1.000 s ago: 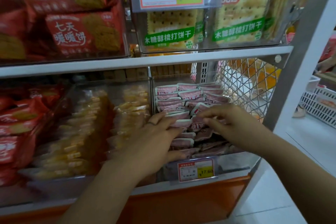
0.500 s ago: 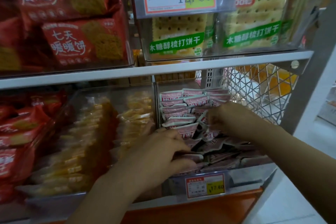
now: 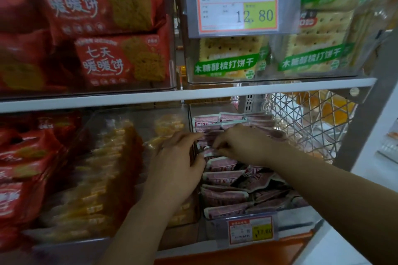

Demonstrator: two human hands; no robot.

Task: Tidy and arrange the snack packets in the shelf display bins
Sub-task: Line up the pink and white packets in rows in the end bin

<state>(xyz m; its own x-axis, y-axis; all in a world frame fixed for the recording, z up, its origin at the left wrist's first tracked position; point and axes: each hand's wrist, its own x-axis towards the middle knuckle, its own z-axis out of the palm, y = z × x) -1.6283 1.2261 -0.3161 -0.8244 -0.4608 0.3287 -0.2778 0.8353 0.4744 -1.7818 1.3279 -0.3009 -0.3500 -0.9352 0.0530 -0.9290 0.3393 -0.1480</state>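
We take the clear bin [image 3: 299,218] on the lower tier as our anchor. The white shelf board [image 3: 215,92] runs straight above the bin. Red biscuit bags [image 3: 103,28] are stacked above and left of the bin, on that board. Green-label cracker packs [image 3: 226,58] stand directly above the bin, on the same board. Yellow packets [image 3: 103,178] fill the next container, just left of the bin. More red bags [image 3: 25,168] sit farther left of the bin. A wire mesh panel [image 3: 305,125] stands just right of the bin, toward its back.

Inside the bin are the pink packets [image 3: 224,198]: upright rows at the back, while the front and right ones lie tipped and jumbled.

The left hand [image 3: 174,168] is at the bin's left wall, fingers mostly straight and a bit spread, thumb side pressed against the left edge of the packet stack. The right hand [image 3: 243,144] is over the bin's middle with fingers curled down, tips pinching the edge of one of the pink packets. Motion blur means we cannot tell which packet exactly.

A 12.80 price tag [image 3: 237,7] hangs above the bin on the cracker container. A small 17.60 tag [image 3: 251,230] is clipped to the bin's front.
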